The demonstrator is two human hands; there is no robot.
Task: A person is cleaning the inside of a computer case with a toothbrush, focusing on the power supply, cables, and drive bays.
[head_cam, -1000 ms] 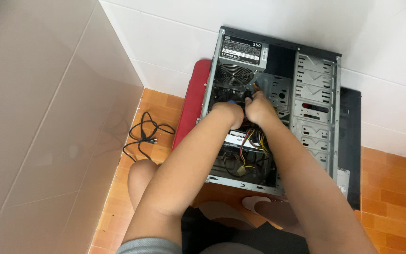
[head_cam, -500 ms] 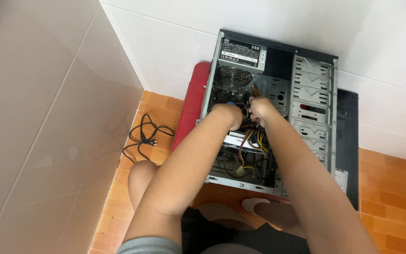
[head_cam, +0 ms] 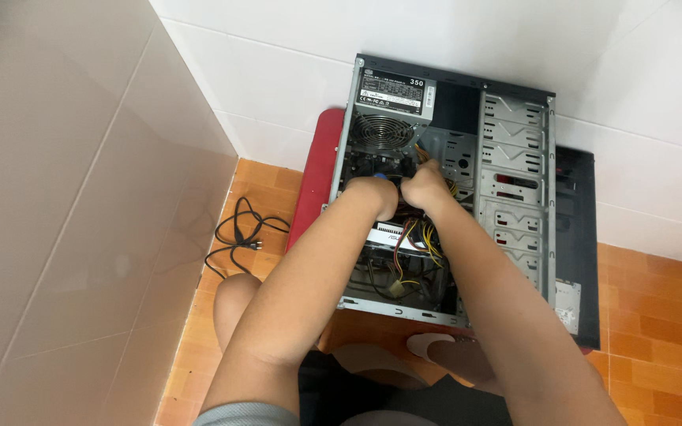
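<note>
While both hands met at frame centre, their grip was hidden inside the open computer case, below the power supply.

Orange tile floor, white wall behind. On floor: red stool under open computer case, case lying on side. Black cable coiled on tiles left of stool. Person's bare foot near case's front edge.
</note>
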